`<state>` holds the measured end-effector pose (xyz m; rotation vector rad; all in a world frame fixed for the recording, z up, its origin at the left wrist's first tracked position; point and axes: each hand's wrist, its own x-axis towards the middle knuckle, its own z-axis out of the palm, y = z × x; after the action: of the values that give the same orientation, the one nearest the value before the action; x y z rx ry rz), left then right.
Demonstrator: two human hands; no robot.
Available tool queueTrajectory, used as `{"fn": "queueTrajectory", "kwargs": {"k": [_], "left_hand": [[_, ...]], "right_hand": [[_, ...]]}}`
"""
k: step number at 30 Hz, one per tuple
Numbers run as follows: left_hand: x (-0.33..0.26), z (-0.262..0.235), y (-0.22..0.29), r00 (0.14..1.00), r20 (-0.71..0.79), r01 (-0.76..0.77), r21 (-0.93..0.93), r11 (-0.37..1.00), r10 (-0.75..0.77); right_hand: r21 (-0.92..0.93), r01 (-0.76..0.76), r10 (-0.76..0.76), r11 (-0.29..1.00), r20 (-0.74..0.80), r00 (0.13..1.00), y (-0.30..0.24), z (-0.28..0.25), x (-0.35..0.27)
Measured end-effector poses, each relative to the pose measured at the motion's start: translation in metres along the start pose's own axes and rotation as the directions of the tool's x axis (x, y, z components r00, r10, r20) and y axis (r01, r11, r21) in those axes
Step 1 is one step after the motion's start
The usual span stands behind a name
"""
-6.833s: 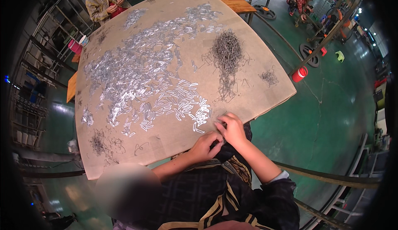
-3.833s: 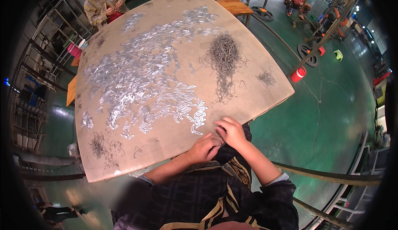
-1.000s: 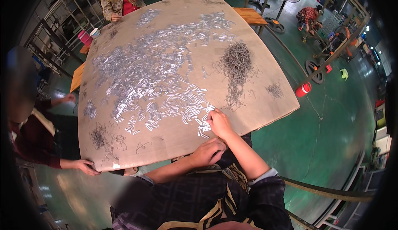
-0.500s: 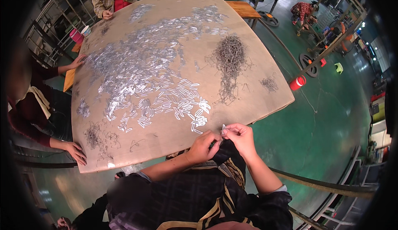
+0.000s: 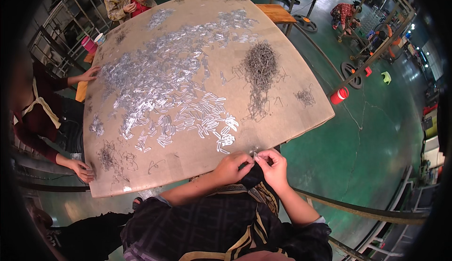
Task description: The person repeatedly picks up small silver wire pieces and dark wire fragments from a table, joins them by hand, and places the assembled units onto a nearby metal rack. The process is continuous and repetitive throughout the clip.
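My two hands are close together just off the near edge of the cardboard-topped table. My right hand (image 5: 274, 166) pinches a small shiny metal piece (image 5: 255, 154) between thumb and fingertips. My left hand (image 5: 233, 167) is closed in a pinch right beside it, its fingertips at the lower end of the piece; what they grip is too small to make out. Beyond my hands, many flat, elongated silvery pieces (image 5: 165, 77) lie scattered over the table (image 5: 292, 120). The closest cluster of silvery pieces (image 5: 227, 137) is just past my left hand. To its right rises a heap of dark bent wires (image 5: 262, 63).
Smaller tangles of dark wire (image 5: 107, 156) lie near the left corner and at the right side (image 5: 305, 97). One person's hand (image 5: 81, 169) rests on the left edge; another person (image 5: 127, 0) is at the far side. A red container (image 5: 339, 95) is beyond the right edge.
My right hand has lowered slightly, and the fingertips of both hands are closer together around the small piece. The far person's hand has lifted off the table edge.
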<state>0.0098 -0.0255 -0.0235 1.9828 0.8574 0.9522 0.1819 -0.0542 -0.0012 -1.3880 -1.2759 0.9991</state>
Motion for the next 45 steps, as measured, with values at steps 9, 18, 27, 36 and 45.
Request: {"fn": "queueTrajectory", "kwargs": {"k": [9, 18, 27, 36, 45], "left_hand": [[0.067, -0.022, -0.072, 0.989, -0.113, -0.014, 0.576, 0.817, 0.097], [0.105, -0.005, -0.072, 0.991, 0.135, -0.119, 0.804, 0.583, 0.016], [0.1, -0.034, -0.066, 0.969, -0.019, 0.238, 0.336, 0.911, -0.246], [0.044, -0.032, -0.003, 0.88, 0.327, 0.475, -0.579, 0.663, -0.344], [0.023, -0.012, -0.006, 0.965, 0.161, 0.256, -0.392, 0.883, -0.208]], "right_hand": [[-0.054, 0.063, -0.064, 0.997, -0.006, 0.998, 0.001, -0.01, -0.005], [0.003, 0.025, -0.024, 1.0, -0.077, 0.997, 0.012, -0.005, -0.008], [0.002, -0.011, 0.012, 1.0, -0.071, 0.997, 0.016, -0.001, -0.009], [-0.02, -0.003, 0.002, 1.0, -0.053, 0.999, 0.015, 0.001, -0.009], [-0.013, 0.02, -0.02, 1.0, -0.018, 1.0, 0.012, 0.004, -0.013]]}}
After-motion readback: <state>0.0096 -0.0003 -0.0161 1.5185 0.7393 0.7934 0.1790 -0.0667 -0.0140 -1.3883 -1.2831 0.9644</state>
